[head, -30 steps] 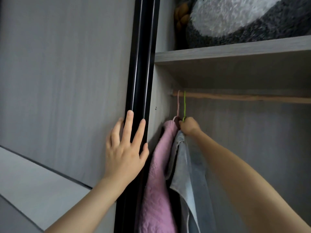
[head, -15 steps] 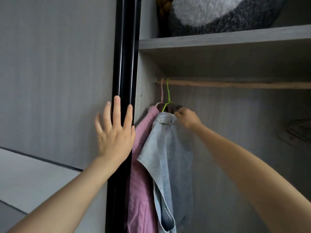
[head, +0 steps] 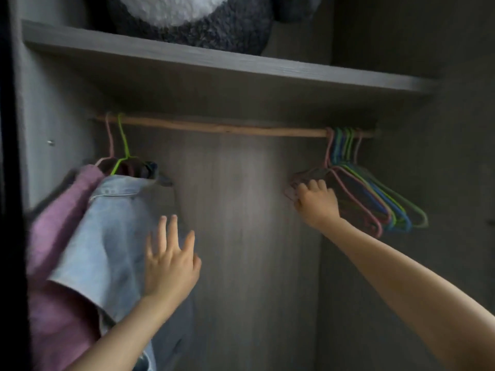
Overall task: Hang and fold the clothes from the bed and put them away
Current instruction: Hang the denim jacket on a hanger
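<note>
At right of centre, the right hand (head: 317, 203) has its fingers curled over the near shoulder ends of a bunch of empty hangers (head: 375, 199). It grips them, though blur hides how many it holds. The hangers are pink, blue and green, hooked close together at the right end of a wooden rod (head: 227, 128) that runs across the middle of the frame.

They look thin, light and stiff, so one should lift away with little effort. Packed this tightly, they are likely to snag on each other. A hold on a single shoulder or on the neck just under the hook would probably free one cleanly.

At lower centre, the left hand (head: 171, 266) is open with its fingers spread and holds nothing. It is just beside a pale denim garment (head: 112, 236), perhaps brushing it.

That garment hangs at the left of the frame on a green hanger (head: 123, 140), against a pink garment (head: 53, 236) on a pink hanger (head: 109, 140). Both pieces are soft and drape loosely — the denim probably the heavier.

Above the rod is a grey shelf (head: 214, 62) with a fluffy grey-and-white plush toy (head: 187, 22) on it. The bed is out of view.
</note>
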`<control>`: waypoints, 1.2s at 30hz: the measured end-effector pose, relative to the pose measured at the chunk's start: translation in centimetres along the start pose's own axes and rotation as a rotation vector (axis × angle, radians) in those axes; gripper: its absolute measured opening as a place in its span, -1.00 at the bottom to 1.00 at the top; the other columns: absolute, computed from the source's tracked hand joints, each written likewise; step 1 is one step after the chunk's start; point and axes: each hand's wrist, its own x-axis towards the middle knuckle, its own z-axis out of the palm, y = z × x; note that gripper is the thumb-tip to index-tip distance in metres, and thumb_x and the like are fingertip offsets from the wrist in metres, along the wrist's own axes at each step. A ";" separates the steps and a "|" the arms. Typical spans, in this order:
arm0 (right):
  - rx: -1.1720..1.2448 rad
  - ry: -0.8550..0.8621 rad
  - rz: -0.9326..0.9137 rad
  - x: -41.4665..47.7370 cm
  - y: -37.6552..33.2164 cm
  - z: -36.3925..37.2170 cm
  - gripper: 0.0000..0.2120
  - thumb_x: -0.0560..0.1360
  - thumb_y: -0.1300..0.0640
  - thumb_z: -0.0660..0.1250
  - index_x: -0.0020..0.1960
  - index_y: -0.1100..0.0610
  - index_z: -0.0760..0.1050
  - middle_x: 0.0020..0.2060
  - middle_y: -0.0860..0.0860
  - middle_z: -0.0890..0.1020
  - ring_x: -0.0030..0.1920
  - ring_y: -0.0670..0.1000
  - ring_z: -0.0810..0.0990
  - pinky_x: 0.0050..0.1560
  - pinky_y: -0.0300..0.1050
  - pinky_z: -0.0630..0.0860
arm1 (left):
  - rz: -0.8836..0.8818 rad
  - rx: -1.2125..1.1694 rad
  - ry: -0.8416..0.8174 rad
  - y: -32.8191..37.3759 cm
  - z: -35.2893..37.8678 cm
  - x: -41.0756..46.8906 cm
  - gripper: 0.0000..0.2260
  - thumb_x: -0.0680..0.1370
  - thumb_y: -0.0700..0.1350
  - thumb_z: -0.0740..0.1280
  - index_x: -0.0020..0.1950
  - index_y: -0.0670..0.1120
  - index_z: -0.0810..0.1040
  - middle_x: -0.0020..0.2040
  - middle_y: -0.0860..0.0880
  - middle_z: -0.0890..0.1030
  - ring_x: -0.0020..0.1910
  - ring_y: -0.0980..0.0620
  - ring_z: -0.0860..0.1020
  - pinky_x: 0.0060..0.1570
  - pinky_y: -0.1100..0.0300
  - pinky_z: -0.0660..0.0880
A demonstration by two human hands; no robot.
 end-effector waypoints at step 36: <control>0.261 0.036 0.125 -8.1 5.9 -0.9 -0.78 0.62 0.03 0.11 -0.07 0.17 0.39 -0.31 0.16 0.60 -0.21 0.27 0.57 -0.32 -0.05 0.24 | -0.092 -0.333 -0.300 4.8 3.9 -3.7 -0.24 -0.13 -0.24 0.67 0.05 -0.34 0.62 -0.01 -0.47 0.55 -0.05 -0.47 0.56 -0.26 -0.28 0.52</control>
